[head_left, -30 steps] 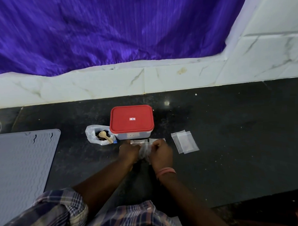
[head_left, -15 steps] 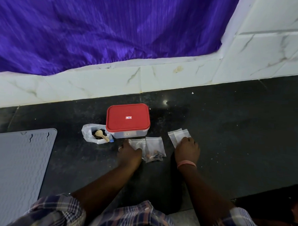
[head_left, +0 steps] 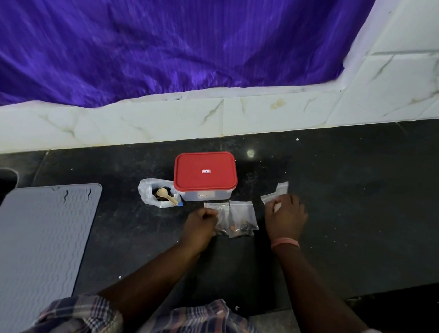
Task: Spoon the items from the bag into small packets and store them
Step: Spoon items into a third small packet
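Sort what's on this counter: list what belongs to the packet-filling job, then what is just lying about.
Job: plastic bag with wooden spoon in it; two filled packets; empty packets under the right hand; red-lidded box; left hand.

Lying about: grey mat; purple cloth.

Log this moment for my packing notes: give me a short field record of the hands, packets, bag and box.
left hand: fingers curled, at a filled packet
right hand: picking an empty packet
second filled packet: flat between the hands
bag: open, wooden spoon inside
box: red lid on
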Demonstrator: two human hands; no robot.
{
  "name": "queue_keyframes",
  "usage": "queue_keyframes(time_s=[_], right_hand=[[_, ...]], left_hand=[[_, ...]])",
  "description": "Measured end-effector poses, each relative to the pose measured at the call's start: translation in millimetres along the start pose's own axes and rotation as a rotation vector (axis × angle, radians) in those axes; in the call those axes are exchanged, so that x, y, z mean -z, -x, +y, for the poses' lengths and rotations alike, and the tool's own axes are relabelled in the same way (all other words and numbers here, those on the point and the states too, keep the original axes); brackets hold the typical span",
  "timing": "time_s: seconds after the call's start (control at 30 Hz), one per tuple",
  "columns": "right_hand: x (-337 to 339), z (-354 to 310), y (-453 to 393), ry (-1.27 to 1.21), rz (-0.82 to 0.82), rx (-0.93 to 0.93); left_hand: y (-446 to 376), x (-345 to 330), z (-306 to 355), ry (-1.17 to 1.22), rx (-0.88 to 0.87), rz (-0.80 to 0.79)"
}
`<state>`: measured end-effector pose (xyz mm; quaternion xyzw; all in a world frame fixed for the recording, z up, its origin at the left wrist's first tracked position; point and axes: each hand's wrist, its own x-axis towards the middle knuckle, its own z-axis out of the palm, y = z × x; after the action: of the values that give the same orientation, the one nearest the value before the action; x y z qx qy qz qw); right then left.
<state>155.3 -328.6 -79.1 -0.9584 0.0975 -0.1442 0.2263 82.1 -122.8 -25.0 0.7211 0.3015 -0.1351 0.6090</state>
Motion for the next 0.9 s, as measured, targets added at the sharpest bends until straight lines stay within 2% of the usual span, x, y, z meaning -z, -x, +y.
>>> queue_keyframes(time_s=[0.07, 0.2, 0.3, 0.4, 0.5, 0.63, 0.77, 0.83, 0.9], right_hand=[[6, -27, 12, -0.178, -0.056, 0.160], [6, -65, 49, -0.157, -0.205, 0.412], [1, -76, 69, -0.129, -0.285, 0.606], [-3, -85, 84, -0.080, -0.273, 0.770], [-6, -91, 87, -0.091, -0.309, 0.754], [-1, -102, 79, -0.169, -0.357, 0.741], [10, -128, 79, -0.431, -0.348, 0.651], [11, -142, 80, -0.520, -0.286, 0.589], [8, -153, 83, -0.582, -0.291, 0.571]], left_hand=[[4, 5, 10, 0.135, 0.001, -0.072], [1, 19, 26, 0.320, -0.030, -0.097], [-4, 35, 31, 0.297, -0.018, -0.076], [-4, 51, 26, 0.293, 0.029, -0.024], [-5, 64, 19, 0.302, 0.006, 0.050], [-1, 79, 15, 0.296, -0.034, 0.005], [2, 90, 15, 0.357, -0.054, 0.046], [-1, 93, 16, 0.418, -0.061, 0.067], [-3, 97, 18, 0.462, -0.069, 0.059]])
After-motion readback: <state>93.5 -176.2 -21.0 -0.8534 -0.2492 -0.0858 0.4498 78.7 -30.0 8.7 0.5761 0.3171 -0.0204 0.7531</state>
